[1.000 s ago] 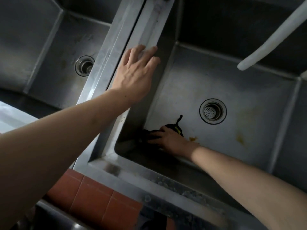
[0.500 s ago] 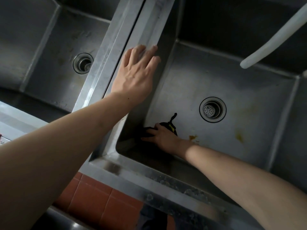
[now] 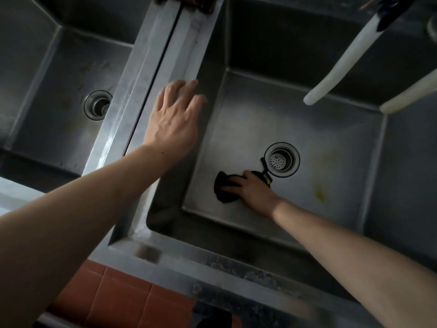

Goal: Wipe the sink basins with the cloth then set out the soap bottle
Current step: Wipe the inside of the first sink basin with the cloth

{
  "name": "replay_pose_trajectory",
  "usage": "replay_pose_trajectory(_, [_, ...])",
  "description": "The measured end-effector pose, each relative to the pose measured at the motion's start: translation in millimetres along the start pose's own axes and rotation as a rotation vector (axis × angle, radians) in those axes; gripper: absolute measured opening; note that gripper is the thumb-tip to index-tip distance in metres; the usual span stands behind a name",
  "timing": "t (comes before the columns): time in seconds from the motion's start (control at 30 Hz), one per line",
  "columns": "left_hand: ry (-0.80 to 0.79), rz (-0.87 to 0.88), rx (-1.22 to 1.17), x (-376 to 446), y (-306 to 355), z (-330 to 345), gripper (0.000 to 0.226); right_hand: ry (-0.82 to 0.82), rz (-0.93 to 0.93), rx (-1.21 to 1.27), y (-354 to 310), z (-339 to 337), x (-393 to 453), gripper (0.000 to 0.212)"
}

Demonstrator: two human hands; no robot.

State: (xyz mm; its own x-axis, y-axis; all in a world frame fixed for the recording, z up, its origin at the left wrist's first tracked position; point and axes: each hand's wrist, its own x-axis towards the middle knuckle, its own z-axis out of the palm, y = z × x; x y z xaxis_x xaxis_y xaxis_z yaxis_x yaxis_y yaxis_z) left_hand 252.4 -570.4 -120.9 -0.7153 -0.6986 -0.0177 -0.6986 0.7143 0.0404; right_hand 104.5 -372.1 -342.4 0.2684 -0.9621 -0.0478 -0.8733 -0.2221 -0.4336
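Observation:
My right hand presses a black cloth with a small yellow tag flat on the floor of the right steel basin, just left of and below its round drain. My left hand lies open, fingers spread, on the steel divider between the two basins. The left basin lies beyond the divider. No soap bottle is in sight.
A yellowish stain marks the right basin floor to the right of my hand. Two white hoses hang over the right basin at the upper right. The left basin has its own drain. Red tiles lie below the sink's front rim.
My right hand has slid the cloth away from the basin's near left corner toward the drain. The left hand stays on the divider. The view has shifted.

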Motion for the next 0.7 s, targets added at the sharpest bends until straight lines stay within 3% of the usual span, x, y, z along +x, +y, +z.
replay_pose_trajectory(0.27, [0.003, 0.193, -0.041, 0.1, 40.1, 29.0, 0.041, 0.171, 0.305, 0.081, 36.7, -43.7, 12.6, 0.051])
replay_pose_trajectory(0.5, [-0.101, 0.096, -0.169, 8.8, 58.1, 79.2, 0.048, 0.418, 0.544, 0.045, 90.7, -57.0, 14.1, 0.039])
replay_pose_trajectory(0.7, [-0.256, 0.057, -0.163, 16.8, 62.1, 136.5, 0.051, 0.578, 0.784, 0.056, 146.0, -62.1, 26.9, 0.041])
